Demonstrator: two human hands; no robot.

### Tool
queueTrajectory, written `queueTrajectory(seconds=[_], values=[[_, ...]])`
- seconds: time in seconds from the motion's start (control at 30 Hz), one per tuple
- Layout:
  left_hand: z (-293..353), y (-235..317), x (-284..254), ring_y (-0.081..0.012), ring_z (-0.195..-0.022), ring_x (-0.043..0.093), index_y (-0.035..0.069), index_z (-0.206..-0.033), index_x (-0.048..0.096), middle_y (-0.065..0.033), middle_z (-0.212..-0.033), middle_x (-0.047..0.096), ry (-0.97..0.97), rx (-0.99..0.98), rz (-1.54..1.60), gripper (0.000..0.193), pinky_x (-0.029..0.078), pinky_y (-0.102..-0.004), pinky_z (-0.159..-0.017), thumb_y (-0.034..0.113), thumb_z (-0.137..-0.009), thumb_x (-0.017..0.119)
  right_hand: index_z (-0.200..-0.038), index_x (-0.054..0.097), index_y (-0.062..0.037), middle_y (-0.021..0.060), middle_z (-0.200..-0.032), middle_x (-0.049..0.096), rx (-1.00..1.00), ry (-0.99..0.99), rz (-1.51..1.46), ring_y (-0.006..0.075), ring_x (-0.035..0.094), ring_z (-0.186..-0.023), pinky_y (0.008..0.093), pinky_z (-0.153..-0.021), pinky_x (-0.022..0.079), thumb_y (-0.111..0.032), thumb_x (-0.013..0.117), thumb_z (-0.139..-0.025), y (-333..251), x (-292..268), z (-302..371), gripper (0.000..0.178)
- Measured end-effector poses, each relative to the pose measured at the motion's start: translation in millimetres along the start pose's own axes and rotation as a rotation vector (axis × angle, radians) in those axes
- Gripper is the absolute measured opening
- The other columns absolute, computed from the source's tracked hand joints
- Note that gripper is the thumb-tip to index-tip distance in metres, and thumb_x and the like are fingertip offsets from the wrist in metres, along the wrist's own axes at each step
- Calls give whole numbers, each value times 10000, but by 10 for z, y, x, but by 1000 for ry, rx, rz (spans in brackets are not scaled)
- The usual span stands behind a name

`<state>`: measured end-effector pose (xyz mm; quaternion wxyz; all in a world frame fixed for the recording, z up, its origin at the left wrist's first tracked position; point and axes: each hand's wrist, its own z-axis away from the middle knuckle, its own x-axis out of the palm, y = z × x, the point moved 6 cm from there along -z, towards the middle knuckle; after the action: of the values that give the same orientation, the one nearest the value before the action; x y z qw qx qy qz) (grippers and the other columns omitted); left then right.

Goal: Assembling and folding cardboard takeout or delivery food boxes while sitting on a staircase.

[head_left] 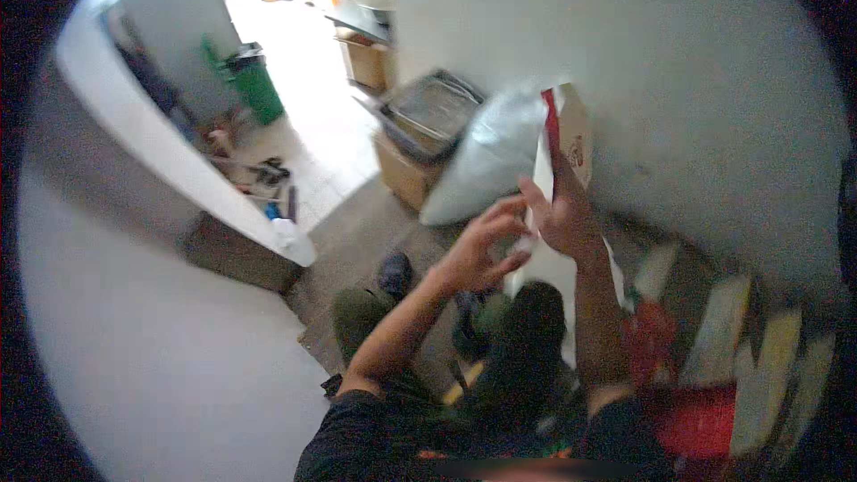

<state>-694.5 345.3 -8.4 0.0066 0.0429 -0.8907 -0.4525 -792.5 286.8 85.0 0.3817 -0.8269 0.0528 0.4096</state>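
In front of me and a little right stands a tall white carton with a red edge and a tan side, tilted near my knees. My right hand is on its upper part, thumb on the near face and fingers along the red edge. Just left of the carton is my left hand, its fingers apart and curved, with nothing seen in it. Whether its fingertips touch the carton is blurred. Both forearms reach up from the lower edge, over my dark green trouser legs.
Beyond the carton, a pale stuffed sack leans by the wall. A dark crate tops a brown box. Stair steps with a red item lie at right. A white low wall bounds the left; a green bin stands farther off.
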Motion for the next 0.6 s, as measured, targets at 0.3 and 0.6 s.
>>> queueTrajectory(seconds=[0.3,0.6], values=[[752,-853,-1075,-239,-961,601,51,-1191,490,-109,-1107,582,540,-585,843,474,498,-400,-836,437,-917,490,-1249,482,-42,179,-1298,463,-616,-443,-88,319,461,-1203,416,-983,381,-197,480,-897,-466,1258,111,385],[982,-834,-1028,-228,-1018,575,57,-1208,480,-105,-1131,577,744,-419,1092,484,475,-412,-882,447,-921,478,-1023,575,-42,191,-1191,425,-679,-327,-2,349,439,-1099,461,-949,368,-529,583,-811,-596,1566,-19,531]])
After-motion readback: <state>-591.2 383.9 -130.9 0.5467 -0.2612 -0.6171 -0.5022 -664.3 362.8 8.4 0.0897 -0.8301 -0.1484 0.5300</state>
